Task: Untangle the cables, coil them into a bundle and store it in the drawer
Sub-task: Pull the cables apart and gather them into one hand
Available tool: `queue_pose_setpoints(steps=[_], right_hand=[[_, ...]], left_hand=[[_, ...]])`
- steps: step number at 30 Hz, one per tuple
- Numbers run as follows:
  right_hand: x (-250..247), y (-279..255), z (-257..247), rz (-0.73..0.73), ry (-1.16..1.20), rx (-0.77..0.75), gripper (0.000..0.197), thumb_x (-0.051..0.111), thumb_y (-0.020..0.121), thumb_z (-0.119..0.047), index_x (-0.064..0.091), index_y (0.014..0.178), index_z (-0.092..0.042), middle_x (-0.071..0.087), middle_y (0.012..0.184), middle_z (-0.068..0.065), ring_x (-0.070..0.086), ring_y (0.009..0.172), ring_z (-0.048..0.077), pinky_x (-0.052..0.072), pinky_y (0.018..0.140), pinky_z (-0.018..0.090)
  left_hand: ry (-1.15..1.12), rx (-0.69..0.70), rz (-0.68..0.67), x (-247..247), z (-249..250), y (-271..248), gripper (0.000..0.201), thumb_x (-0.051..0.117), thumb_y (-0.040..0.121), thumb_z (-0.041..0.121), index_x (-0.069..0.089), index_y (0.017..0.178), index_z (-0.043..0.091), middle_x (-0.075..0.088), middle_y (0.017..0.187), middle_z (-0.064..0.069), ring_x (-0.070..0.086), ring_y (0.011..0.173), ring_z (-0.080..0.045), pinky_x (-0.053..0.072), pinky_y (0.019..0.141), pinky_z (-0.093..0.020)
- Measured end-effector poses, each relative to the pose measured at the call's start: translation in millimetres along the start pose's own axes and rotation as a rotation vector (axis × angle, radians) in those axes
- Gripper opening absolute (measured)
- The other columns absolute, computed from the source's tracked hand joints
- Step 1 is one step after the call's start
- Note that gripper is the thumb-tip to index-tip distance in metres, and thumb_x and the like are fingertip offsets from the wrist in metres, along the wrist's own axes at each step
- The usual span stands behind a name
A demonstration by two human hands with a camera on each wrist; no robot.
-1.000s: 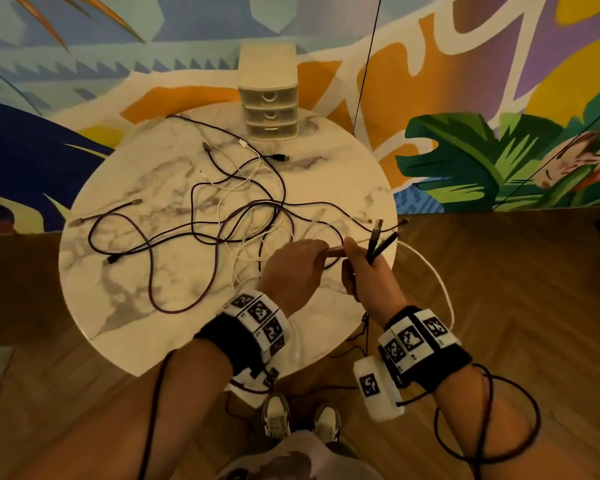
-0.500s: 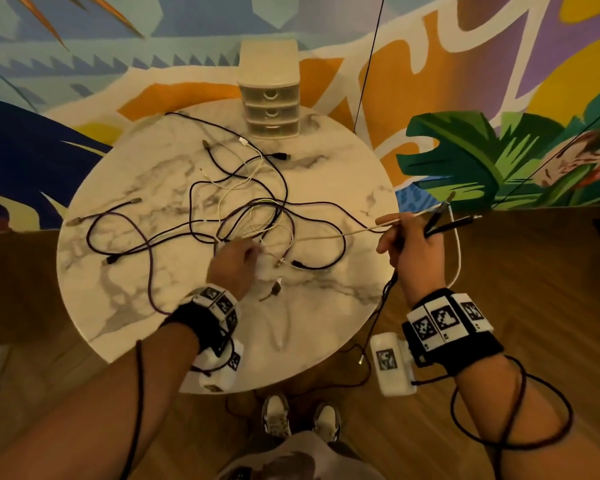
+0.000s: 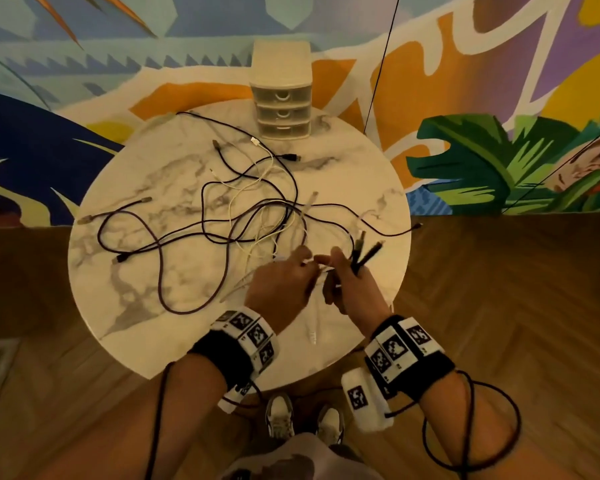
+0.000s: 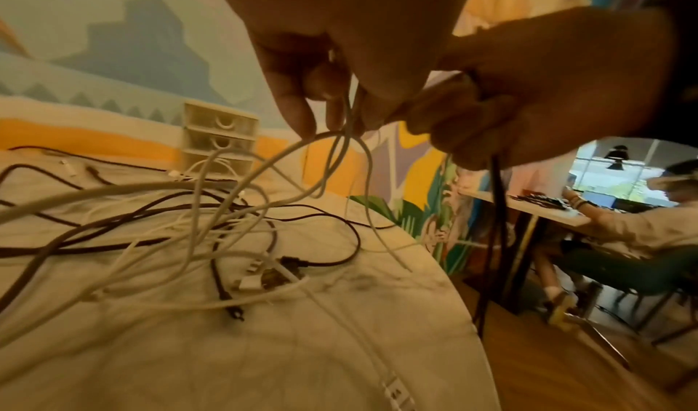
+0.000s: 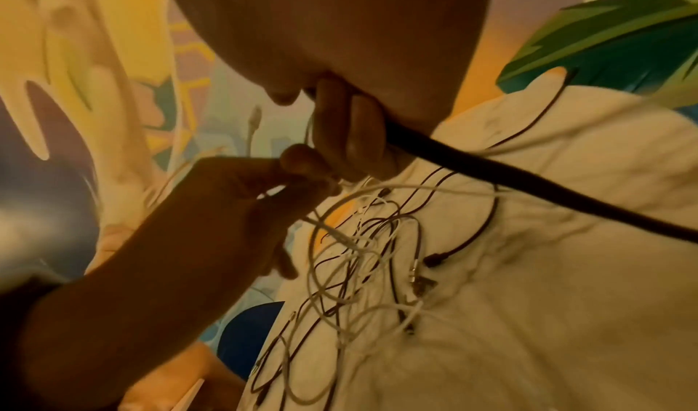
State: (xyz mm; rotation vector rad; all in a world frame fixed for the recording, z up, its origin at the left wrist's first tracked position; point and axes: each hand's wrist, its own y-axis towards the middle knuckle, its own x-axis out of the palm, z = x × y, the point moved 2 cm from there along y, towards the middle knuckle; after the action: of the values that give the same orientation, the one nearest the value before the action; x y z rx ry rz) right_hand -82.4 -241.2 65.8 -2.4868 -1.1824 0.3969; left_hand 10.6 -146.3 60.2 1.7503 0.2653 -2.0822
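A tangle of dark and white cables [image 3: 257,223] sprawls over the round marble table [image 3: 136,306]. Both hands meet above the table's front right part. My left hand [image 3: 305,263] pinches a white cable [image 4: 302,145] that loops down into the tangle. My right hand [image 3: 333,268] grips a few black cable ends [image 3: 368,249], which stick up past the thumb; their black cord [image 5: 491,177] trails off over the table edge. A small cream three-drawer unit [image 3: 280,109] stands at the table's far edge, its drawers closed.
A painted mural wall rises right behind the table. Wooden floor surrounds it, and my shoes [image 3: 281,415] show below the front edge. In the left wrist view a seated person [image 4: 623,223] works at another table to the right.
Half a second ago my left hand was down in the tangle and my right hand was stretched out right, pulling a cable. Both have come back together over the table's front right.
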Motion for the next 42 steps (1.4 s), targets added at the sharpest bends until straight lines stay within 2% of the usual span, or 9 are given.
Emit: queue_pose_setpoints(steps=[3,12,17,20,23,26,32,37,42], right_hand=[[9,8,-8,-0.005,-0.161,-0.019,0.050,0.038,0.100,-0.032,0.063,0.060,-0.015,0.051,0.045,0.002,0.041,0.034,0.003,0.033,0.052,0.023],[-31,7,-1,0.020,-0.046,-0.065,0.037,0.033,0.102,-0.021,0.065,0.088,-0.007,0.064,0.071,0.011,0.034,0.035,0.003,0.027,0.037,0.012],[-36,7,17,0.140,-0.264,-0.020,0.052,0.033,0.102,-0.033,0.062,0.065,-0.013,0.067,0.068,0.000,0.049,0.046,0.001,0.036,0.057,0.019],[-40,12,18,0.243,-0.201,0.014,0.054,0.035,0.101,-0.036,0.056,0.057,-0.013,0.059,0.057,0.003,0.046,0.047,0.009,0.035,0.053,0.024],[-38,11,4,0.213,-0.096,-0.025,0.056,0.036,0.101,-0.035,0.054,0.053,-0.013,0.058,0.051,0.000,0.040,0.042,0.008,0.033,0.047,0.022],[-27,2,-19,0.105,-0.117,-0.103,0.051,0.035,0.102,-0.029,0.054,0.060,-0.006,0.050,0.038,-0.007,0.037,0.035,0.001,0.030,0.040,0.010],[-10,-1,-34,0.046,-0.111,-0.144,0.049,0.039,0.100,-0.034,0.055,0.060,-0.011,0.052,0.045,0.002,0.040,0.038,0.005,0.033,0.043,0.012],[-10,-6,-42,0.078,-0.045,-0.203,0.051,0.039,0.100,-0.032,0.050,0.056,-0.011,0.046,0.039,-0.002,0.037,0.036,0.005,0.031,0.041,0.013],[-19,-6,-47,0.106,0.020,-0.167,0.053,0.039,0.100,-0.034,0.049,0.054,-0.011,0.046,0.042,0.002,0.036,0.036,0.007,0.030,0.040,0.016]], left_hand=[[-0.013,0.075,0.034,1,1,-10,0.004,0.065,0.083,0.018,0.066,0.086,0.016,0.064,0.095,-0.002,0.061,0.072,-0.021,0.038,0.049,-0.025],[-0.173,-0.456,-0.108,13,-108,-10,0.023,0.042,0.097,0.027,0.060,0.103,0.014,0.064,0.102,-0.013,0.060,0.092,-0.033,0.047,0.074,-0.038],[-0.353,-0.561,-0.019,1,-134,13,0.025,0.044,0.097,0.026,0.063,0.106,0.013,0.066,0.106,-0.014,0.059,0.097,-0.034,0.048,0.080,-0.041],[-0.302,-0.479,-0.062,2,-121,7,0.017,0.052,0.092,0.021,0.060,0.104,0.015,0.057,0.111,-0.009,0.059,0.093,-0.032,0.047,0.077,-0.038],[-0.293,-0.271,-0.211,0,-97,-6,0.051,0.066,0.083,0.029,0.046,0.130,0.024,0.039,0.133,0.002,0.062,0.090,-0.022,0.053,0.077,-0.037],[-0.246,-0.173,-0.070,-22,-67,-9,0.070,0.071,0.077,0.041,0.039,0.137,0.025,0.032,0.142,0.004,0.060,0.096,-0.020,0.054,0.072,-0.037],[-0.246,-0.282,0.082,-53,-14,-3,0.030,0.054,0.091,0.037,0.057,0.118,0.023,0.060,0.105,0.006,0.061,0.087,-0.017,0.047,0.074,-0.033],[-0.469,-0.365,-0.233,-2,-26,5,0.015,0.057,0.089,0.035,0.067,0.093,0.023,0.064,0.077,0.006,0.062,0.075,-0.016,0.052,0.071,-0.033],[-0.319,-0.260,-0.303,18,-19,-5,0.028,0.050,0.090,0.049,0.062,0.106,0.028,0.062,0.085,0.007,0.049,0.069,-0.008,0.038,0.063,-0.024]])
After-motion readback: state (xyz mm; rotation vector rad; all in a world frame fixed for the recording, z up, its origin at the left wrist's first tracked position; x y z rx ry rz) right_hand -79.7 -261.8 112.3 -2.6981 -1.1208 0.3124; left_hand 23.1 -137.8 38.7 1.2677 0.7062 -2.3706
